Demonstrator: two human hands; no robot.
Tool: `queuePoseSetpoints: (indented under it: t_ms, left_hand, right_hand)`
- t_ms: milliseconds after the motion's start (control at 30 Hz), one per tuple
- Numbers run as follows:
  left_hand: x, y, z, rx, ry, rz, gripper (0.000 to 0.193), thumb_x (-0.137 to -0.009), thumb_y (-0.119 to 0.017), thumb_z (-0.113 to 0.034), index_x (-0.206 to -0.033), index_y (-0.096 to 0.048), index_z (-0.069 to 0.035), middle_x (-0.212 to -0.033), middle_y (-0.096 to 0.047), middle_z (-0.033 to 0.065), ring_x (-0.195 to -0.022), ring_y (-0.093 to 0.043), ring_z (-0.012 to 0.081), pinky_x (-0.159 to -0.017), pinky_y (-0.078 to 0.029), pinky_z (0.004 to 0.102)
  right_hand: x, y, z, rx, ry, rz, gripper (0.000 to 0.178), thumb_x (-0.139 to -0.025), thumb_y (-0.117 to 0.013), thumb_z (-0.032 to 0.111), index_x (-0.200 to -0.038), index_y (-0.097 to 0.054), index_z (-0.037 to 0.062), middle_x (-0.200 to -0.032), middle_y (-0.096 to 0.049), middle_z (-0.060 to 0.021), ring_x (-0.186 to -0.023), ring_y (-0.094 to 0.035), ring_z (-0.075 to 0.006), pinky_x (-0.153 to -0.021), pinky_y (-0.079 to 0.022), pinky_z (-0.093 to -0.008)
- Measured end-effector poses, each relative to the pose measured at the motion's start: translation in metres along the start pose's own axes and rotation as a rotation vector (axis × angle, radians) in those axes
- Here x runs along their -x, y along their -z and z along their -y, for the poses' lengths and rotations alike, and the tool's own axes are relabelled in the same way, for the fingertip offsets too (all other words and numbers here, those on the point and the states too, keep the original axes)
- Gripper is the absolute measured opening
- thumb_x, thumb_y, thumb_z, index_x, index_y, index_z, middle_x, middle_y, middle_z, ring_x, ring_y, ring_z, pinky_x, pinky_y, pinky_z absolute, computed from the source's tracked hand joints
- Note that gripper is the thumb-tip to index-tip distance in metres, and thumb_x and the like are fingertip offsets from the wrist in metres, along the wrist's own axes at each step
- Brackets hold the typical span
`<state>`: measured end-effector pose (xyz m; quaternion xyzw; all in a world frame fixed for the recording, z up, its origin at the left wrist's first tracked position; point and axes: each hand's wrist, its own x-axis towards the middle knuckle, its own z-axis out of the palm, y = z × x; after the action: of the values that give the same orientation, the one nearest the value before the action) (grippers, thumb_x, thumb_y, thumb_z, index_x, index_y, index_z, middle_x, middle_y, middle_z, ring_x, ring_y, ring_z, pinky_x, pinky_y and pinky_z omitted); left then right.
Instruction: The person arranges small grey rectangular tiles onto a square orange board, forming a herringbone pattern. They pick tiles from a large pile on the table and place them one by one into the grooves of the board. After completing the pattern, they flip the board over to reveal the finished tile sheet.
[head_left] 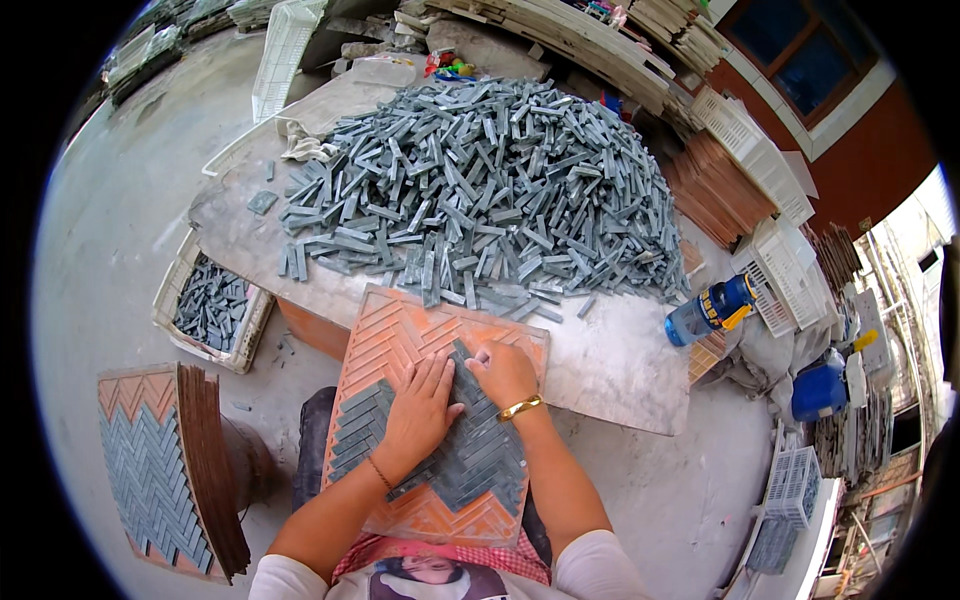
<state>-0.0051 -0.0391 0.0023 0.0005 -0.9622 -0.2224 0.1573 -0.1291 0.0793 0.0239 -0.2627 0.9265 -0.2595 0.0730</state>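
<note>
An orange herringbone-grooved tray (450, 318) rests before me, leaning against the table's near edge. Dark grey stone strips (480, 465) fill its middle in a zigzag. My left hand (421, 405) lies over the strips, fingers stretched out together and pointing up the tray. Just right of it, my right hand (503, 376) has its fingers curled down at the upper edge of the laid strips. A dark strip shows beside its fingertips; what the fingers hold is hidden. A gold bangle circles the right wrist.
A large heap of loose stone strips (480, 180) covers the table (630, 365). A blue bottle (708, 311) stands at its right end. On the left are a white crate (250, 350) of strips and a stack of trays (205, 450). White crates (750, 150) line the right side.
</note>
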Motion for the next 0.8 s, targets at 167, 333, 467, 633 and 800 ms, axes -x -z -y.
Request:
queuePoseSetpoints:
  t_ms: [167, 333, 467, 633, 800]
  left_hand:
    - [0.001, -0.003, -0.004, -0.062, 0.002, 0.076, 0.07, -0.084, -0.055, -0.039, -0.135, -0.034, 0.004, -0.143, -0.032, 0.0184, -0.133, -0.029, 0.0308, -0.11, -0.021, 0.0442]
    - [0.001, 0.002, -0.01, -0.068, 0.005, 0.053, 0.07, -0.084, -0.056, -0.04, -0.135, -0.035, 0.003, -0.143, -0.032, 0.0176, -0.134, -0.029, 0.0302, -0.109, -0.02, 0.0476]
    - [-0.01, 0.008, -0.014, 0.018, 0.019, 0.031, 0.071, -0.081, -0.061, -0.033, -0.137, -0.033, 0.001, -0.145, -0.031, 0.016, -0.135, -0.026, 0.0304, -0.11, -0.018, 0.0499]
    - [-0.035, -0.014, 0.004, 0.054, 0.006, 0.023, 0.07, -0.081, -0.062, -0.031, -0.137, -0.033, 0.0, -0.145, -0.03, 0.0152, -0.136, -0.026, 0.0295, -0.11, -0.017, 0.0496]
    - [-0.033, -0.018, -0.001, -0.014, -0.004, 0.018, 0.069, -0.082, -0.06, -0.033, -0.137, -0.035, 0.0, -0.144, -0.033, 0.0153, -0.135, -0.028, 0.0295, -0.111, -0.017, 0.0489]
  right_hand:
    - [-0.03, 0.016, -0.007, 0.112, -0.039, -0.132, 0.019, -0.076, -0.069, 0.021, -0.087, -0.062, 0.0064, -0.085, -0.063, -0.0122, -0.081, -0.062, -0.0315, -0.068, -0.049, -0.0418]
    - [-0.071, 0.021, -0.027, 0.221, -0.03, -0.239, 0.023, -0.076, -0.068, 0.016, -0.095, -0.061, 0.0055, -0.098, -0.058, -0.0156, -0.089, -0.06, -0.0344, -0.075, -0.049, -0.0429]
    - [-0.073, 0.016, -0.044, 0.219, 0.055, -0.235, 0.021, -0.074, -0.069, 0.014, -0.091, -0.062, 0.0032, -0.094, -0.059, -0.0165, -0.086, -0.06, -0.0333, -0.073, -0.049, -0.0419]
    - [-0.05, 0.024, -0.045, -0.074, 0.004, -0.258, 0.018, -0.072, -0.07, 0.013, -0.083, -0.063, 0.001, -0.079, -0.06, -0.0146, -0.072, -0.06, -0.0275, -0.066, -0.049, -0.0374]
    - [-0.025, 0.027, -0.041, -0.219, 0.048, -0.297, 0.017, -0.071, -0.069, 0.012, -0.083, -0.064, 0.0006, -0.076, -0.061, -0.012, -0.062, -0.059, -0.0213, -0.06, -0.049, -0.0321]
